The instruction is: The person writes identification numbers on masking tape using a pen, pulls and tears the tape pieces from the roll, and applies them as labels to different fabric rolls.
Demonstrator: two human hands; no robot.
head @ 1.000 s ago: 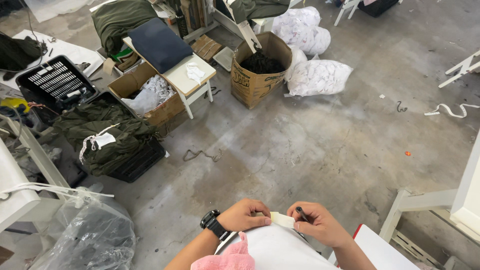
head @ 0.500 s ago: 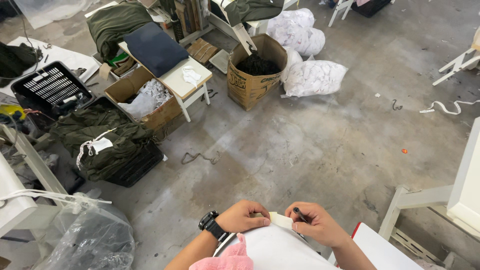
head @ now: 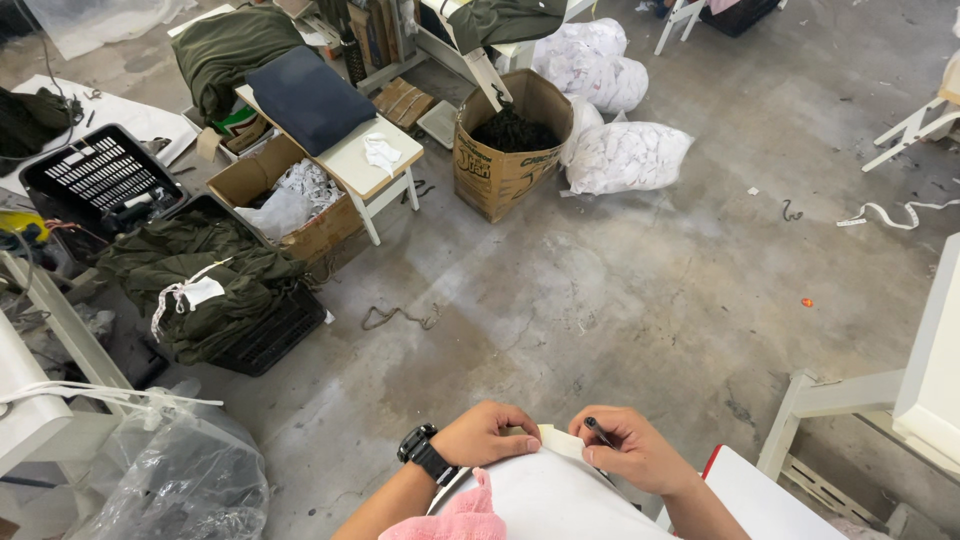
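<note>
My left hand [head: 489, 434], with a black watch on the wrist, pinches the left end of a small pale paper strip [head: 556, 440] at the bottom of the head view. My right hand [head: 636, 450] grips a black pen [head: 597, 430] and touches the strip's right end. Both hands rest over a white rounded surface [head: 550, 495]. A pink cloth [head: 455, 515] lies below my left wrist.
On the concrete floor: a cardboard box of dark scraps [head: 508, 150], white stuffed bags [head: 625, 155], a small white table [head: 355, 160] with a navy cloth, a black crate of olive fabric [head: 215, 290], a clear plastic bag [head: 180, 475], and a white frame [head: 850, 400] at right.
The camera view has tilted slightly, shifting the floor objects down in the picture. My hands stay in the same place on the strip and pen.
</note>
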